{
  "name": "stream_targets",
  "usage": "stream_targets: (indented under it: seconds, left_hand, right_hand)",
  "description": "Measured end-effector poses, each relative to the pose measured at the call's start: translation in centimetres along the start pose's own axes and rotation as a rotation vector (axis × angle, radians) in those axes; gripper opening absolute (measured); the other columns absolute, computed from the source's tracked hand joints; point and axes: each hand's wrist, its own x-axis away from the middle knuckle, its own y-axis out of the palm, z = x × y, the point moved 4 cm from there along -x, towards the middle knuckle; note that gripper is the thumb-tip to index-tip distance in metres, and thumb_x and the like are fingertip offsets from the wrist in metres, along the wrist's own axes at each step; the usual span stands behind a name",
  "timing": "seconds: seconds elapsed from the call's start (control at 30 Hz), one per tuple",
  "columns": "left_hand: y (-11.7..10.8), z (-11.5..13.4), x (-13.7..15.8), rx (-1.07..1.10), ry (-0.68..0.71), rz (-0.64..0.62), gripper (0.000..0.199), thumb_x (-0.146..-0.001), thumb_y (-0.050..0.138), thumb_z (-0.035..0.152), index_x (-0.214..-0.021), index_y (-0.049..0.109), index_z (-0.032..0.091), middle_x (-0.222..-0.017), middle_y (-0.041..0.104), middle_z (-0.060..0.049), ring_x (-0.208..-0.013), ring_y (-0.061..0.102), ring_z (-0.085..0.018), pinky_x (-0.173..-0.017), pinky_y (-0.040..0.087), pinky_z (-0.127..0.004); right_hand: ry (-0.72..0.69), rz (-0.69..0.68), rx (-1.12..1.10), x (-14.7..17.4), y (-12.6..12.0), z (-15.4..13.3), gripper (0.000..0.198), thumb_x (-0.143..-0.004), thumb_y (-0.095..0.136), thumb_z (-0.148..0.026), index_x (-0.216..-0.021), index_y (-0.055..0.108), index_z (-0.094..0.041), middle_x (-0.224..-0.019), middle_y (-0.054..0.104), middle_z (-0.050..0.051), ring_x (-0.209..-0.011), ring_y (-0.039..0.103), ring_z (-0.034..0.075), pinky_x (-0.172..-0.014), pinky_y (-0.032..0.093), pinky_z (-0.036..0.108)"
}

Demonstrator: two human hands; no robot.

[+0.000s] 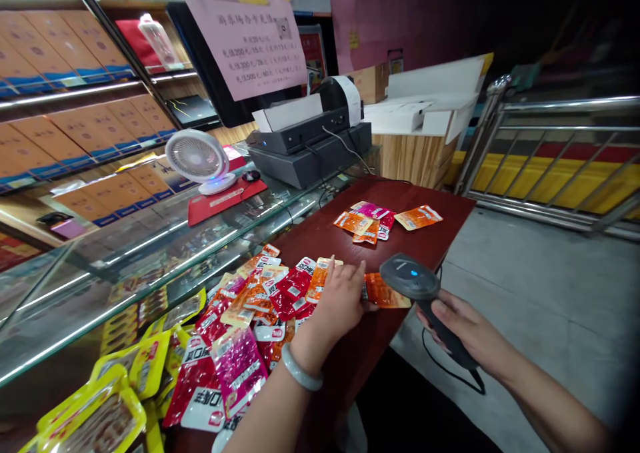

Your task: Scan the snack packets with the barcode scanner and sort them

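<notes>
My right hand (457, 326) is wrapped round the handle of a dark barcode scanner (410, 280). The scanner's head hangs just over an orange snack packet (387, 293) near the table's edge. My left hand (343, 296), with a pale bangle on its wrist, grips the left end of that packet between thumb and fingers. Left of this hand spreads a heap of red, orange and magenta snack packets (245, 366). A few more packets (365, 221) lie together farther up the table, and a single orange packet (419, 217) lies beside them.
Yellow-edged packs (100, 413) sit at the lower left against a glass counter (150, 260). On the counter are a white fan (197, 156) and a receipt printer (310, 130). The red-brown table (320, 230) ends on the right, near a metal railing (560, 130).
</notes>
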Motion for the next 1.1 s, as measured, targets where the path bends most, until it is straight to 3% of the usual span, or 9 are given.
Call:
stream_targets:
  seconds: [0.13, 0.27, 0.5, 0.6, 0.73, 0.8, 0.87, 0.97, 1.1]
  left_hand:
    - [-1.4, -1.4, 0.0, 0.112, -0.26, 0.076, 0.037, -0.081, 0.069, 0.032, -0.115, 0.058, 0.019, -0.11, 0.067, -0.01, -0.106, 0.062, -0.026, -0.095, 0.047, -0.039]
    - [-1.7, -2.6, 0.1, 0.239, -0.42, 0.091, 0.029, -0.083, 0.065, 0.024, -0.111, 0.055, 0.021, -0.097, 0.069, -0.007, -0.088, 0.066, -0.022, -0.077, 0.048, -0.031]
    - [-1.4, -3.2, 0.3, 0.317, -0.408, 0.167, 0.031, -0.082, 0.067, 0.025, -0.111, 0.055, 0.021, -0.103, 0.069, -0.008, -0.093, 0.066, -0.023, -0.079, 0.048, -0.031]
    - [-0.9, -3.9, 0.1, 0.478, -0.467, 0.243, 0.034, -0.083, 0.067, 0.029, -0.113, 0.056, 0.02, -0.104, 0.069, -0.009, -0.091, 0.067, -0.023, -0.082, 0.05, -0.035]
    - [-0.5, -4.4, -0.8, 0.836, -0.395, 0.278, 0.066, -0.081, 0.068, 0.026, -0.141, 0.04, 0.021, -0.133, 0.058, -0.016, -0.113, 0.063, -0.024, -0.095, 0.048, -0.039]
    - [-1.3, -4.6, -0.7, 0.713, -0.37, 0.282, 0.077, -0.08, 0.069, 0.023, -0.147, 0.034, 0.02, -0.143, 0.05, -0.018, -0.129, 0.052, -0.027, -0.106, 0.04, -0.042]
    - [-2.5, -4.8, -0.2, 0.368, -0.398, 0.286, 0.071, -0.08, 0.07, 0.026, -0.144, 0.041, 0.016, -0.143, 0.05, -0.019, -0.136, 0.043, -0.03, -0.113, 0.032, -0.046]
    - [-3.8, -4.9, 0.8, -0.105, -0.427, 0.222, 0.056, -0.079, 0.071, 0.046, -0.121, 0.06, 0.01, -0.127, 0.059, -0.022, -0.128, 0.047, -0.036, -0.112, 0.029, -0.051]
    - [-3.8, -5.1, 1.2, -0.317, -0.425, 0.107, 0.066, -0.071, 0.067, 0.07, -0.098, 0.064, 0.01, -0.109, 0.063, -0.022, -0.115, 0.053, -0.038, -0.108, 0.032, -0.053]
  right_hand:
    - [0.012, 0.001, 0.035, 0.5, 0.1, 0.3, 0.045, -0.086, 0.059, -0.065, -0.085, 0.054, -0.019, -0.072, 0.05, -0.001, -0.054, 0.043, 0.01, -0.045, 0.034, 0.021]
    - [0.01, 0.018, 0.048, 0.4, 0.4, 0.3, 0.048, -0.085, 0.058, -0.067, -0.083, 0.054, -0.019, -0.07, 0.049, -0.001, -0.054, 0.042, 0.01, -0.045, 0.034, 0.021]
    - [0.003, -0.01, -0.019, 0.1, 0.9, -0.2, 0.048, -0.085, 0.06, -0.066, -0.086, 0.054, -0.018, -0.07, 0.048, -0.002, -0.052, 0.041, 0.008, -0.044, 0.033, 0.019]
    - [0.006, -0.013, -0.016, 0.0, 0.9, 0.0, 0.049, -0.085, 0.059, -0.067, -0.086, 0.053, -0.019, -0.071, 0.049, -0.002, -0.052, 0.041, 0.008, -0.044, 0.032, 0.019]
    - [0.005, -0.017, -0.022, -0.2, 1.0, 0.2, 0.048, -0.085, 0.059, -0.066, -0.087, 0.052, -0.019, -0.069, 0.047, -0.003, -0.051, 0.039, 0.008, -0.045, 0.031, 0.02]
    - [0.012, -0.018, -0.023, -0.3, 1.1, 0.3, 0.049, -0.084, 0.059, -0.067, -0.086, 0.052, -0.02, -0.068, 0.046, -0.003, -0.051, 0.038, 0.008, -0.044, 0.031, 0.02]
    - [0.025, -0.018, -0.022, -0.2, 1.1, 0.4, 0.049, -0.084, 0.06, -0.068, -0.089, 0.052, -0.02, -0.069, 0.046, -0.003, -0.051, 0.039, 0.008, -0.044, 0.032, 0.02]
    - [0.029, -0.025, -0.019, -0.2, 1.1, 0.5, 0.048, -0.085, 0.059, -0.067, -0.091, 0.053, -0.02, -0.072, 0.048, -0.002, -0.053, 0.04, 0.009, -0.045, 0.033, 0.02]
    - [0.018, -0.052, 0.004, -0.4, 1.4, 0.8, 0.048, -0.086, 0.057, -0.067, -0.087, 0.054, -0.019, -0.07, 0.047, -0.003, -0.052, 0.039, 0.009, -0.045, 0.033, 0.021]
